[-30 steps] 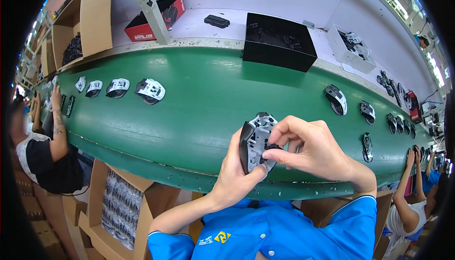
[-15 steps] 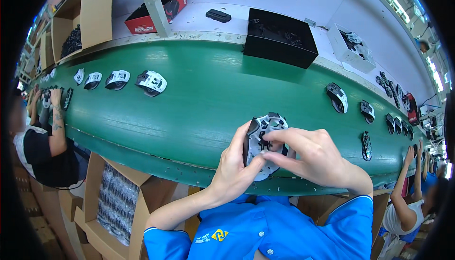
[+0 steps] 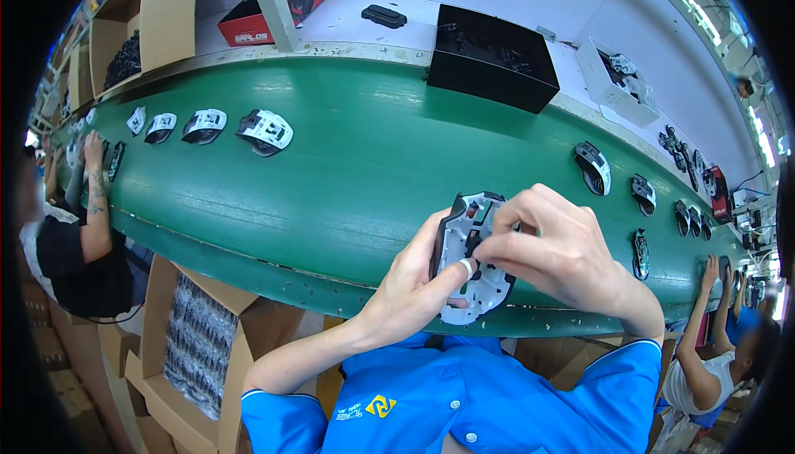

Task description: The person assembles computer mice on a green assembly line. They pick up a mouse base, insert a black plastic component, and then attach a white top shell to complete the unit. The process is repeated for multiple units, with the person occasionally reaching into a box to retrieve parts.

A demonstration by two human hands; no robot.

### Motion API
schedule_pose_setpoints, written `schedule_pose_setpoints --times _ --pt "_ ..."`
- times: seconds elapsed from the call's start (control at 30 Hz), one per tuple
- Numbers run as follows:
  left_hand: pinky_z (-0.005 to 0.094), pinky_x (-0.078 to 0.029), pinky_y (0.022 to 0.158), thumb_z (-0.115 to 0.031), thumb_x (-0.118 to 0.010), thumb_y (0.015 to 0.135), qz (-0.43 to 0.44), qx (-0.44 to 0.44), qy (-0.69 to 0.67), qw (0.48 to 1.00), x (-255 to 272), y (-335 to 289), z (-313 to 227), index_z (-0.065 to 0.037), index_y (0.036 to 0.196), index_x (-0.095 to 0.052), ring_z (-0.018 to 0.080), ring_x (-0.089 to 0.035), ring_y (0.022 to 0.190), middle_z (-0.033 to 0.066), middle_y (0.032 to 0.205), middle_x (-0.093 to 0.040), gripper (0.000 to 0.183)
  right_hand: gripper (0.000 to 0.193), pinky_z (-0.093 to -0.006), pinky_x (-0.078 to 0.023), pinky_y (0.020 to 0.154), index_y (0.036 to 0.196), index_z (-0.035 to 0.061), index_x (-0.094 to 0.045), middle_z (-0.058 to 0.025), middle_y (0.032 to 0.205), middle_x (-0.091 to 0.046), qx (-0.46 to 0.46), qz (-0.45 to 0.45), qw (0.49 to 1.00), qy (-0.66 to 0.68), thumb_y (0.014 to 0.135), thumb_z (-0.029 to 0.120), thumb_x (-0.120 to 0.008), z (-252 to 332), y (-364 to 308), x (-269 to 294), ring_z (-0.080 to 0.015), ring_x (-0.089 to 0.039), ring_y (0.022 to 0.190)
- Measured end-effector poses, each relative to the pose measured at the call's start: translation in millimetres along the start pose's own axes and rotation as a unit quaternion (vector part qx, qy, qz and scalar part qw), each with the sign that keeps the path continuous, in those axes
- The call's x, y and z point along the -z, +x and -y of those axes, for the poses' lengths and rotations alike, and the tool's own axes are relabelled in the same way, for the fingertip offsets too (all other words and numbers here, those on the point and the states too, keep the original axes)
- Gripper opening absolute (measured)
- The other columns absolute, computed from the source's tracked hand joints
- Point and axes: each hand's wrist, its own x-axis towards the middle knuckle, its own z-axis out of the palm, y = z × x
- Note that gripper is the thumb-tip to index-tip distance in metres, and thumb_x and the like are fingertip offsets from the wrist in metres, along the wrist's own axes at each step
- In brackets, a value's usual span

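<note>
My left hand (image 3: 411,282) grips a computer mouse shell (image 3: 487,295), white inside with a black side, just above the near edge of the green belt. The hollow inner face is turned up toward me, with ribs and openings showing. My left thumb, with a pale wrap near its tip, presses on the inner side. My right hand (image 3: 555,247) is closed in a pinch over the middle of the shell. Its fingertips are at a small black part (image 3: 473,241) inside; whether that part is loose or fixed cannot be seen.
Several mouse shells (image 3: 265,132) lie left on the green belt (image 3: 356,156); others (image 3: 592,168) lie right, near a circuit board (image 3: 640,254). Behind stand a black box (image 3: 489,81) and white box (image 3: 609,94). A carton (image 3: 236,371) stands low left. Co-workers sit at both sides.
The shell has turned so that more of its hollow inside shows. My right hand has shifted slightly right, its fingers more curled. The co-worker's hand on the left has moved.
</note>
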Motion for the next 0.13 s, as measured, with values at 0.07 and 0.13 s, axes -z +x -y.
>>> schedule_pose_setpoints --times 0.07,0.13 --pt "0.0329 -0.056 0.076 -0.01 -0.048 0.087 0.021 0.002 -0.03 0.999 5.3 0.8 0.8 -0.006 0.138 -0.027 0.0185 -0.051 0.105 0.0112 0.115 -0.049 0.055 0.018 -0.025 -0.046 0.048 0.082 0.0124 -0.064 0.0009 0.084 -0.055 0.057 0.021 0.997 -0.053 0.064 0.01 -0.066 0.8 0.2 3.4 -0.0146 -0.055 0.075" --pt "0.0415 -0.042 0.098 -0.012 -0.05 0.086 0.07 0.046 -0.059 0.995 12.4 3.2 -2.7 -0.008 0.139 -0.025 0.0219 -0.049 0.108 0.0132 0.121 -0.045 0.059 0.017 -0.0247 -0.047 0.048 0.082 0.0129 -0.064 0.001 0.086 -0.056 0.084 0.034 0.993 -0.08 0.065 0.01 -0.064 2.2 0.7 7.6 -0.0145 -0.055 0.076"
